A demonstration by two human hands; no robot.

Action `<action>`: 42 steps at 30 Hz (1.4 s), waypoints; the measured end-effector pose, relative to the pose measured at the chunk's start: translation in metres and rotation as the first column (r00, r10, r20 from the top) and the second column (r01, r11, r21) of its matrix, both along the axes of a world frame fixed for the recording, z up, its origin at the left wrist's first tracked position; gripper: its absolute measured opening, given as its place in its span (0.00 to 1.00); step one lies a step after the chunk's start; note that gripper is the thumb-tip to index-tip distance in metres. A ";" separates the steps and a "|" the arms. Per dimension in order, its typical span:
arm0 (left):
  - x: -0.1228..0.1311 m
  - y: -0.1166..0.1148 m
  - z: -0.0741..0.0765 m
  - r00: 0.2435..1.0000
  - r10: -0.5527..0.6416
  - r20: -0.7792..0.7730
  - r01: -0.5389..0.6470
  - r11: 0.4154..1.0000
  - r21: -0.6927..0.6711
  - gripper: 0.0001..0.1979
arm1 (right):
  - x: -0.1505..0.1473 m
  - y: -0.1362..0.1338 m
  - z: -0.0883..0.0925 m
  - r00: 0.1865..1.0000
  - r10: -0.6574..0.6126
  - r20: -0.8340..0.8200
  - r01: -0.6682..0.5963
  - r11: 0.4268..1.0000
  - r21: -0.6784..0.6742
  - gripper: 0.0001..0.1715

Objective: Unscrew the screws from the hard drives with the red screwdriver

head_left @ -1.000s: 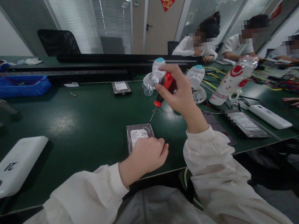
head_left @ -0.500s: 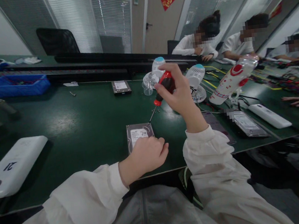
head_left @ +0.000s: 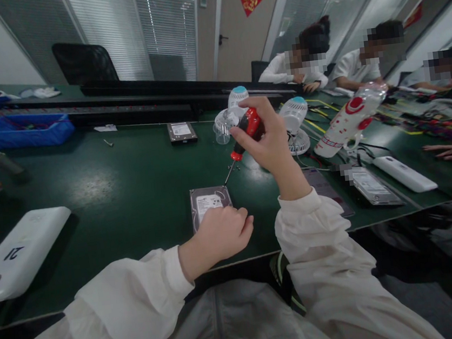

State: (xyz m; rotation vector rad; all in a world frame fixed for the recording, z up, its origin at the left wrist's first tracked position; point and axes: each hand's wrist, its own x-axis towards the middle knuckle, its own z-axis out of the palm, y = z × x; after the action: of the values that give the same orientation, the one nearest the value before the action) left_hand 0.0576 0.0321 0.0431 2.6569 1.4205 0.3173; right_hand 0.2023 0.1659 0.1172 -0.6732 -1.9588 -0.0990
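Hard drive (head_left: pixel 210 194) sits label-up on the green bench (head_left: pixel 145 217), right in front of the person, near the bench edge. Right hand (head_left: pixel 260 133) has its fingers wrapped around a red-and-black screwdriver (head_left: pixel 240 148), tilted, tip at the drive's far right corner. Left hand (head_left: pixel 220 231) lies over the near part of the drive, fingers curled; cannot tell if it grips the drive or just steadies it (underside hidden).

Progress: a few small loose pieces (head_left: pixel 233 167) lie just beyond the drive, probably screws, so some fastener work looks done. Cover is in place, and the far right corner looks like the one in hand. Count left: cannot tell, screw holes too small and the near end covered. Second drive (head_left: pixel 181 132) lies farther back, well apart, untouched.
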 end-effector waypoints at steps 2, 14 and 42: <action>0.000 0.000 0.000 1.000 0.005 0.002 -0.005 1.000 0.006 0.22 | 0.000 -0.002 0.001 0.999 0.032 0.004 -0.032 0.999 -0.004 0.23; 0.000 0.000 0.003 1.000 0.013 -0.009 -0.014 1.000 -0.015 0.22 | -0.001 0.001 -0.001 1.000 0.011 -0.001 -0.011 1.000 0.025 0.18; 0.000 -0.001 0.003 1.000 0.017 -0.016 -0.018 1.000 -0.024 0.23 | -0.002 0.001 -0.004 0.999 -0.036 0.006 0.036 0.999 0.004 0.19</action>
State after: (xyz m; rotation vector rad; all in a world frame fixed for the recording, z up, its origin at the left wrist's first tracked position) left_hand 0.0579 0.0316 0.0461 2.6348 1.4438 0.2791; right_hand 0.2007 0.1671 0.1134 -0.7065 -1.9524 -0.1278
